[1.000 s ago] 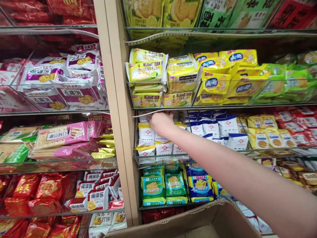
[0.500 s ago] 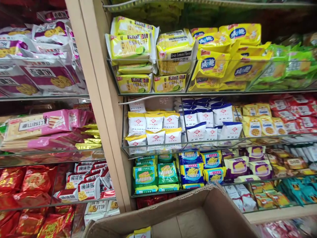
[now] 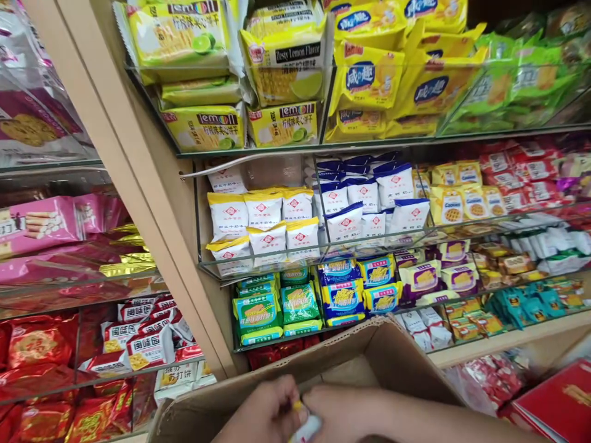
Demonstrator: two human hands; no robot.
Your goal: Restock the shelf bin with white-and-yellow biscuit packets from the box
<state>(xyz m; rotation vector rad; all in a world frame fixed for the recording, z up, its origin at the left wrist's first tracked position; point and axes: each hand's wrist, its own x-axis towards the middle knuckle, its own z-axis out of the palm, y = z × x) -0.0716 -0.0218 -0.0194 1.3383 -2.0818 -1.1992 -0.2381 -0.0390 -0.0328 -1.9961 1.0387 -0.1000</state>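
Observation:
Low in the view, over the cardboard box point(image 3: 258, 389), my two hands meet. My left hand point(image 3: 265, 411) has its fingers curled closed around a small white-and-yellow biscuit packet point(image 3: 310, 427). From the right, my right hand point(image 3: 339, 409) comes across the box, its back towards me, and closes on the same packet. Its fingertips are mostly hidden. Behind the box, white packets with yellow tops point(image 3: 265, 212) stand stacked in a clear shelf compartment. Beside them are white packets with blue tops point(image 3: 364, 197).
Lemon biscuit packs point(image 3: 203, 126) fill the shelf above. Green packs point(image 3: 256, 314) and blue-yellow packs point(image 3: 341, 298) lie below. A wooden upright point(image 3: 124, 184) divides the shelving on the left. A red box point(image 3: 561, 400) lies at lower right.
Both hands have come into view over the box, with a small packet between them. The view has moved closer and the shelves have shifted left and up.

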